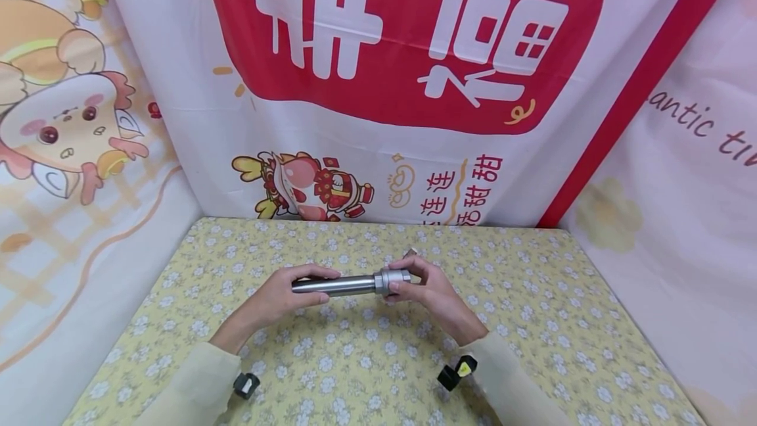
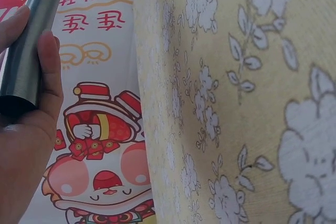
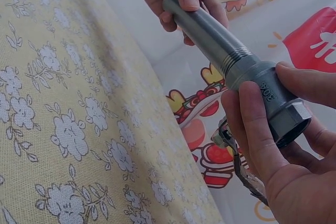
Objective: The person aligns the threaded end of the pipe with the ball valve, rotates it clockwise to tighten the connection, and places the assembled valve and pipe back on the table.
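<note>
A smooth steel pipe is held level above the table between both hands. Its threaded end enters a metal ball valve with raised numerals on its body, and some thread still shows outside the joint. My left hand grips the pipe near its plain end, thumb on the near side, as the left wrist view of the pipe also shows. Around the valve body curl the fingers and thumb of my right hand. The valve's lever handle sticks out on the far side, and the valve's outer opening faces away from the pipe.
A yellow tablecloth with white flowers covers the table below the hands. Printed cloth hangs behind the back edge and along the left and right sides.
</note>
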`<state>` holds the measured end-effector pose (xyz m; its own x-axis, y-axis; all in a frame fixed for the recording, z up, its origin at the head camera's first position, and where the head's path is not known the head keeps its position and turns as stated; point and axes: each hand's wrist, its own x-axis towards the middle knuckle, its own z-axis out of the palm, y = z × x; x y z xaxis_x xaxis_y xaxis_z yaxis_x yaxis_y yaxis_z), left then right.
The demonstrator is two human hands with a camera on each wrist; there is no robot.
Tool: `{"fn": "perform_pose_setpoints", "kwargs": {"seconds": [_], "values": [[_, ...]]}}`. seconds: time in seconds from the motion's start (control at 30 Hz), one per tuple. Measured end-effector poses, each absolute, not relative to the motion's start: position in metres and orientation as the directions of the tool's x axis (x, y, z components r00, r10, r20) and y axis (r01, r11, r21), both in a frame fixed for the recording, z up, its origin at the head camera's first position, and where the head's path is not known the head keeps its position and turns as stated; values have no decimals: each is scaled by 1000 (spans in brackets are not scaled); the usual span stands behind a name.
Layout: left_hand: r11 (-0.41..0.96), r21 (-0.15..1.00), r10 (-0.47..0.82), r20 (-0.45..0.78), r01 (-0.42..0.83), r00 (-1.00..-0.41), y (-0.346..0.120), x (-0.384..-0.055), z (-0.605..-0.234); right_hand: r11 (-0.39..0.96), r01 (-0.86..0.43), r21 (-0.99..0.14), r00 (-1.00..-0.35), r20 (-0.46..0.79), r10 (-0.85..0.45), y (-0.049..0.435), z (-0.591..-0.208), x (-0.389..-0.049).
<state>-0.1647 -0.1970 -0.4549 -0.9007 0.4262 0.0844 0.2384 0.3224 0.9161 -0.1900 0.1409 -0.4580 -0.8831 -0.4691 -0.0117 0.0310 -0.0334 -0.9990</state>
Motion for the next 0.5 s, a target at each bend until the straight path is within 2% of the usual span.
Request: {"fn": "perform_pose_setpoints", "kwargs": {"seconds": [0.5], "values": [[382, 891, 406, 75, 244, -911, -195, -165, -456, -42, 37, -998, -883, -13, -470, 142, -460, -189]]}}
